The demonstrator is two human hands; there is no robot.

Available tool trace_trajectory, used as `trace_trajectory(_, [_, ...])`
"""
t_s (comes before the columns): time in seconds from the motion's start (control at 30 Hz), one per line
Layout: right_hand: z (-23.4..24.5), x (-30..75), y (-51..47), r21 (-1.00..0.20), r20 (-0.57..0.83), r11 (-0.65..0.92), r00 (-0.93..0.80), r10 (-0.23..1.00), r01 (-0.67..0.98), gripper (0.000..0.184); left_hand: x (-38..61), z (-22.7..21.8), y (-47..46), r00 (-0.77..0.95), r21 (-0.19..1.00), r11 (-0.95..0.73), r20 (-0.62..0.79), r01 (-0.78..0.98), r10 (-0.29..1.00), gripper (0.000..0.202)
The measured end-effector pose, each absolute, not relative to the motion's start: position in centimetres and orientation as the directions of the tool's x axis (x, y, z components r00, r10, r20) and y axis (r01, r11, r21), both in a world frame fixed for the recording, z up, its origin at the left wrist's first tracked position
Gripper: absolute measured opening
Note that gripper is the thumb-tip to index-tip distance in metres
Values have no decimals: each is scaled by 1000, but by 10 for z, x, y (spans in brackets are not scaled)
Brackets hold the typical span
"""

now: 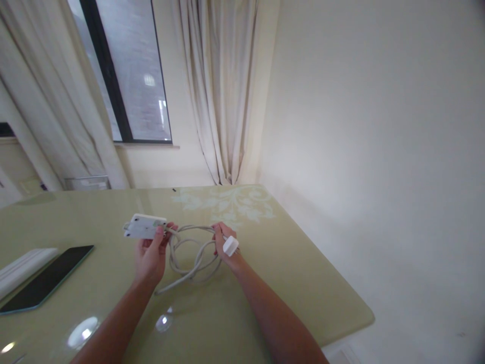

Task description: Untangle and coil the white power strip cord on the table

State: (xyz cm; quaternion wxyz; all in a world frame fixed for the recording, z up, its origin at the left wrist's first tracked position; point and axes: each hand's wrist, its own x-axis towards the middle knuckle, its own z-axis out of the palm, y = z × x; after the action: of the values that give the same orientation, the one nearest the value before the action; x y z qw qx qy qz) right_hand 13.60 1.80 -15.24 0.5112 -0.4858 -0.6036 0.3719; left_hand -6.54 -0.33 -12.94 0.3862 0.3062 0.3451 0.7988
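A white power strip (143,227) is gripped at its right end by my left hand (151,253), thumb on the face toward me. Its grey cord (197,263) hangs in loose loops between my two hands, just over the table. My right hand (225,240) is closed around the right side of these loops. The white plug (231,245) lies against the back of my right hand near the wrist. Part of the strip's far side is hidden, and so are some fingers of both hands.
The pale green glass table (295,283) has a rounded front right corner and meets a wall (359,151) on the right. To the left lie a black flat panel (49,280) and a long white object (26,268). Curtains (223,91) and a window (132,71) stand behind.
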Motion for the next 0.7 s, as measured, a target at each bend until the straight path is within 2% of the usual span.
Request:
trace_trajectory(0.1, [-154, 133, 14, -937, 282, 276, -4, 959, 215, 47, -71, -127, -4, -555, 803, -501, 268, -323, 788, 44])
trace_trajectory(0.27, [-155, 131, 9, -947, 223, 221, -20, 975, 232, 47, -78, -123, -5, -537, 772, -468, 199, -430, 820, 44])
trace_trajectory(0.37, [-151, 132, 8, -910, 280, 265, 2, 960, 319, 43, -77, -116, -6, -536, 721, -457, 140, -522, 833, 31])
trace_trajectory(0.5, [-145, 134, 9, -798, 392, 333, 13, 920, 502, 41, -77, -105, -7, -554, 645, -432, 15, -631, 832, 12])
trace_trajectory(0.6, [-146, 136, 12, -765, 389, 321, 2, 921, 558, 38, -85, -101, -5, -554, 608, -413, -54, -679, 831, 17])
trace_trajectory(0.7, [-150, 141, 15, -788, 376, 328, -15, 927, 521, 34, -98, -102, 0, -595, 581, -449, -77, -679, 800, 23])
